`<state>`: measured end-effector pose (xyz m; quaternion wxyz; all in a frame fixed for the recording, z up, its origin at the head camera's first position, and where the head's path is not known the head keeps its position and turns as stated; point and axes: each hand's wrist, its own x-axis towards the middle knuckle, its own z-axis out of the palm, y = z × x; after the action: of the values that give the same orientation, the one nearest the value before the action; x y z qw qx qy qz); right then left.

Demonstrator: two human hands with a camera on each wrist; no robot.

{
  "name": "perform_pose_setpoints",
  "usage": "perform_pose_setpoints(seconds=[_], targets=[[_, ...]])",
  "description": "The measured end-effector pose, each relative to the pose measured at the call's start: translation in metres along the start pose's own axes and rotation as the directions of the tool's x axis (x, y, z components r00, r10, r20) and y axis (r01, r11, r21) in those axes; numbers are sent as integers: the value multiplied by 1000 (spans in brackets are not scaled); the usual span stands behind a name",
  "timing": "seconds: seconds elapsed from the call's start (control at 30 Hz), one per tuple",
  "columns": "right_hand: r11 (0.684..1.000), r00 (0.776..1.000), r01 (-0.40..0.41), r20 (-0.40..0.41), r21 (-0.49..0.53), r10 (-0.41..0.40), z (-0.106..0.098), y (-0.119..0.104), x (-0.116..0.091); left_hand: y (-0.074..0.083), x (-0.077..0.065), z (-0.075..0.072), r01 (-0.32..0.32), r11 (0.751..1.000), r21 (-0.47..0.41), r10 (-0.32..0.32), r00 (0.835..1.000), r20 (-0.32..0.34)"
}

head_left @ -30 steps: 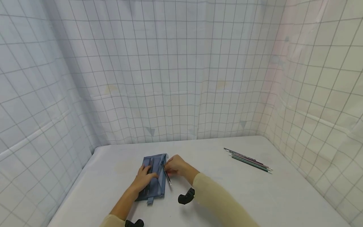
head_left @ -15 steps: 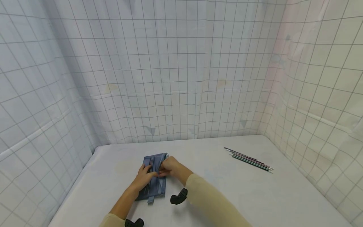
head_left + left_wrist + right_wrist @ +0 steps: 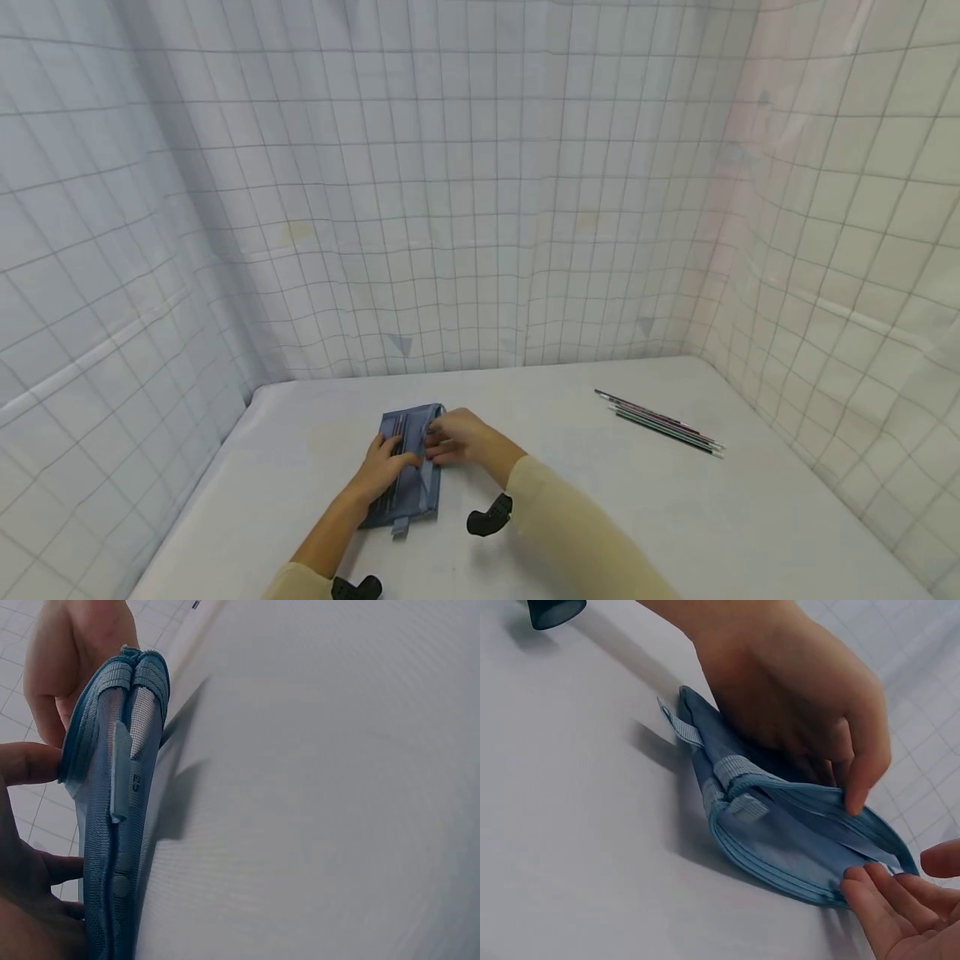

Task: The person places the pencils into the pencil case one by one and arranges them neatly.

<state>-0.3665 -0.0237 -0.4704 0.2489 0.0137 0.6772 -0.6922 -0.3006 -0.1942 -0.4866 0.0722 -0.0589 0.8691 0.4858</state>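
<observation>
A blue zip pouch [image 3: 422,492] lies on the white table, with dark pencils [image 3: 400,428] showing through its mesh top. My left hand [image 3: 378,475] rests on it, fingers spread, and in the right wrist view the thumb presses at the upper zip edge. The unzipped mouth gapes towards my right hand [image 3: 461,437]. In the right wrist view my right fingers [image 3: 885,907] reach to the lower rim of the mouth, the thumb apart from them. No pencil shows between them there. In the left wrist view the pouch [image 3: 124,847] is seen from its end, with a fabric tab.
Several dark pencils [image 3: 663,423] with pale ends lie in a loose bundle at the right of the table [image 3: 570,500]. Gridded white curtains [image 3: 465,208] stand behind and on both sides. A black device [image 3: 490,517] is strapped at each wrist.
The right hand held a pencil at the pouch's edge, then moved left with it to the mouth; the pencil no longer shows outside. The right hand has since drawn back slightly to the right.
</observation>
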Motion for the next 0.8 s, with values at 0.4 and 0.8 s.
perform_pose_setpoints(seconds=[0.4, 0.8], targets=[[968, 990, 126, 86, -217, -110, -43, -12, -20, -4, -2, 7, -35, 996, 84, 38, 999, -35], [943, 983, 184, 57, -276, -175, -100, -25, -35, -6, -5, 3, -77, 995, 66, 79, 996, -31]])
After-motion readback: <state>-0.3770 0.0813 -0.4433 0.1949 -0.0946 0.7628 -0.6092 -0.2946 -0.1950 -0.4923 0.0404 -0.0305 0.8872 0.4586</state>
